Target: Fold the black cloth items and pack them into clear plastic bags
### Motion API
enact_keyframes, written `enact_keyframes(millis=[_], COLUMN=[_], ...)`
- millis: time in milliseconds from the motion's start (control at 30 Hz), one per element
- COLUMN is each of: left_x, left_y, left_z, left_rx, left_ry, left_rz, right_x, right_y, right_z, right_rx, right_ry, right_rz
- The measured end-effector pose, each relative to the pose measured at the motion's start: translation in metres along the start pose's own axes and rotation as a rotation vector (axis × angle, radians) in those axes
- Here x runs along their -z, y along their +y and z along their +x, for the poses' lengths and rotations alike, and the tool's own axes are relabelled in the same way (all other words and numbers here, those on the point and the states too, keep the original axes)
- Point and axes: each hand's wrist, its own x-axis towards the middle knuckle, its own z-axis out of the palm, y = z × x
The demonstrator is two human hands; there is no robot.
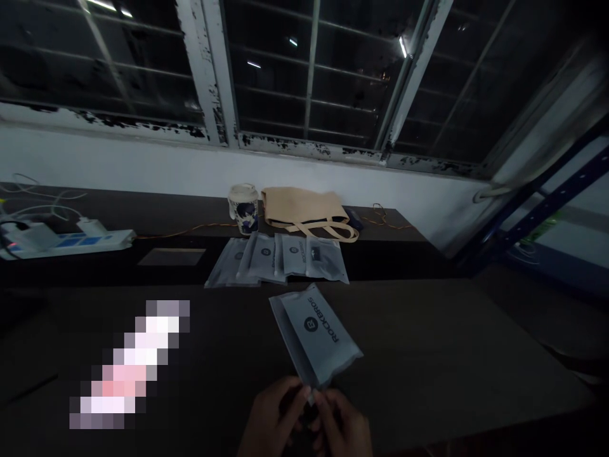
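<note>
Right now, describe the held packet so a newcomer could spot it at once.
Below the dark windows stands a dark table. Over its near part, the left hand and right hand pinch the lower end of a pale packet. Unlike the row of packets beyond, this one is hand-held, its ROCKBROS lettering fully readable.

Left hand [276,411]: bare, low before the person, thumb and forefinger pinched.
Right hand [346,420]: its near mirror, likewise pinched, other fingers curled under (dimly lit from here).
Fingertips [305,396]: side by side.
</note>
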Motion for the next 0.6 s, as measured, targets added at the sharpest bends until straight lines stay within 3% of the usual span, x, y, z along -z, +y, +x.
enact_keyframes(millis=[600], left_x=[-0.0017], left_y=[0.0048], left_z=[-0.0017], left_rx=[0.045], left_ry=[-0.053], left_rz=[0.022], right_x=[0.0], right_y=[-0.0057], right_z=[-0.0019], right_rx=[-0.009], right_ry=[0.009], right_rz=[0.065])
